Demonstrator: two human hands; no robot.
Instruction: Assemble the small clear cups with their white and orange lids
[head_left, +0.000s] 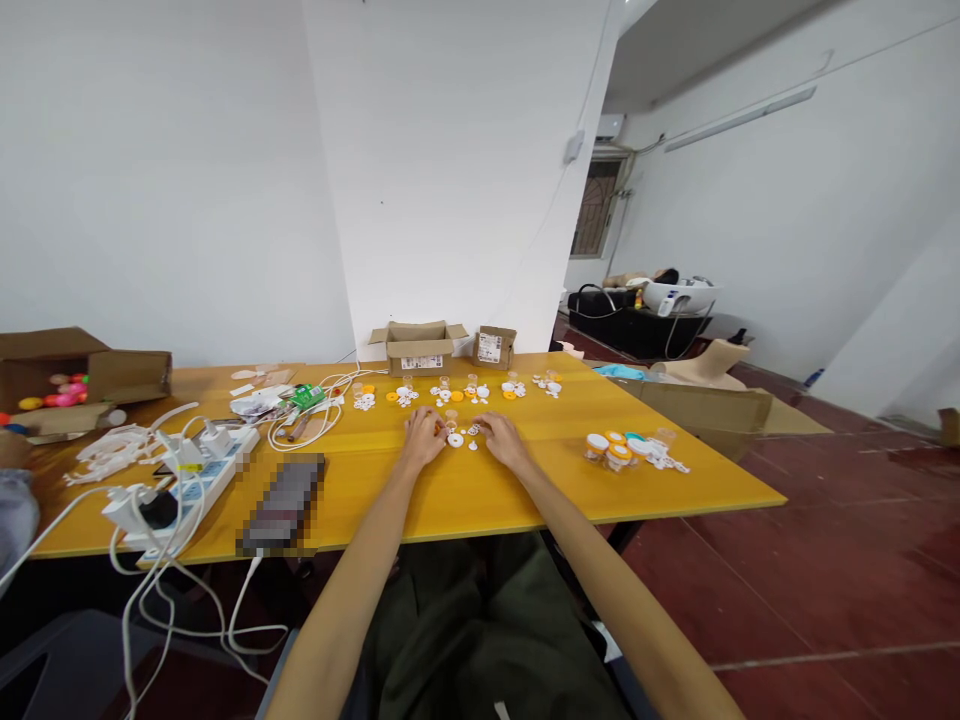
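Observation:
Both my arms reach out over a yellow table. My left hand rests on the tabletop with its fingers curled beside a small white round part and a tiny orange piece. My right hand lies just right of several small white parts, fingers bent down onto the table. What either hand pinches is too small to make out. A row of small white and orange parts runs across the table behind the hands.
Two open cardboard boxes stand at the table's far edge. Small orange-lidded jars sit to the right. A power strip with white cables and a dark phone lie left. Another open box holds coloured toys.

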